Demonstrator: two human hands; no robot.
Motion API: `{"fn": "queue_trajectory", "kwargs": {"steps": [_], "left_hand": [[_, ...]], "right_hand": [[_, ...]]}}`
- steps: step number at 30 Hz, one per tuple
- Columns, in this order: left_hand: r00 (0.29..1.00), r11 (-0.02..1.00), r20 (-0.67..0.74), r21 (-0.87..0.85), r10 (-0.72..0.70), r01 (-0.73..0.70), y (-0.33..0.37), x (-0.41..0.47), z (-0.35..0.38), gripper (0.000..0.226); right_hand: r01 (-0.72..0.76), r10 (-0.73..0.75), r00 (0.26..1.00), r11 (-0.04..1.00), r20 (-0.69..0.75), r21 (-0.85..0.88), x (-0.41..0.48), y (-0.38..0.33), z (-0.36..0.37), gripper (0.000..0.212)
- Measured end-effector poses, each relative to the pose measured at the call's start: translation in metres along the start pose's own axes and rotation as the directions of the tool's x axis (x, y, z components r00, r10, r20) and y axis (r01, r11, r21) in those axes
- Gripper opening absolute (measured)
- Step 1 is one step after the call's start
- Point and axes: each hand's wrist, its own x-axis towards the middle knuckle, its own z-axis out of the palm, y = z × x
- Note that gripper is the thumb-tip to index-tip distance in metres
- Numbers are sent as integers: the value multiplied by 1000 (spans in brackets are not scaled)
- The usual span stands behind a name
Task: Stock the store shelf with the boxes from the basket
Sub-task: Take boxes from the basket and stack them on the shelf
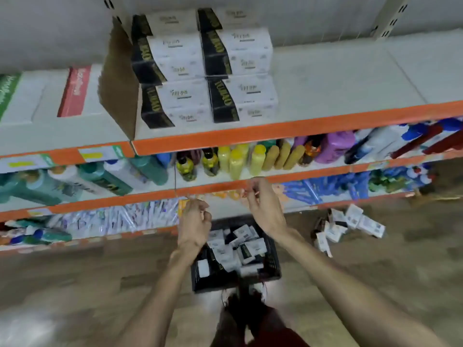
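- L hand (pixel 194 221) hangs just above the basket (pixel 274 261), at its 11 o'clock. Fingers loosely curled, thumb near them, nothing visible in it.
- R hand (pixel 263 206) is at the basket's 1 o'clock, a bit higher, level w/ a lower shelf edge. Fingertips drawn together; too blurred to say if they pinch anything small. No box in it.
- Basket is a black crate on the floor at 6 o'clock from the shelving, right in front of the feet. Prob. parked there so both hands can dip straight down.
- Loose boxes (pixel 238 244) lie jumbled inside, white and black, plenty left.
- More small boxes, spilled (pixel 348 226), lie on the floor at the basket's 2 o'clock, well apart from it.
- Top shelf (pixel 338 78): stacked boxes (pixel 205 71) at 12 o'clock, two columns, faces fwd, butted against a cardboard divider (pixel 117 83) at their 9 o'clock. It looks to keep the row square and apart from neighbouring stock.
- Bare shelf runs to 3 o'clock of the stack, so the likely fill zone.
- Bottles (pixel 238 159) are on the shelf below; not part of the job.
- Judgement: between loads, task early to mid.
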Motion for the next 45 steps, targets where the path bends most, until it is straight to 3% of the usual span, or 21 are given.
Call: {"fn": "queue_trajectory", "kwargs": {"steps": [4,11,15,20,29,32,36,42,45], "left_hand": [[983,989,111,42,-145,141,-60,-4,44,21],[946,973,232,111,-225,204,-147,29,151,23],[885,963,379,119,-270,243,-211,45,235,24],[818,940,477,266,-321,214,-310,52,343,29],[754,855,423,373,-502,360,-449,74,462,62],[777,816,312,404,-547,413,-469,76,482,64],[854,795,165,484,-494,366,-471,76,499,67],[733,715,118,369,-670,594,-477,93,505,81],[665,688,183,260,-724,678,-482,96,501,83]], "right_hand": [[-195,199,975,980,97,-47,-23,54,38,18],[-356,372,910,927,181,-114,-21,177,117,19],[-374,402,882,915,245,-153,-23,266,177,19],[-366,442,812,895,382,-257,-31,384,262,28],[-248,536,626,825,566,-507,-57,543,386,59],[-206,534,654,807,536,-554,-59,570,411,65],[-129,499,706,789,503,-601,-54,585,430,75],[47,510,668,697,541,-715,-35,598,441,82],[195,438,722,614,535,-765,-43,597,445,69]]}}
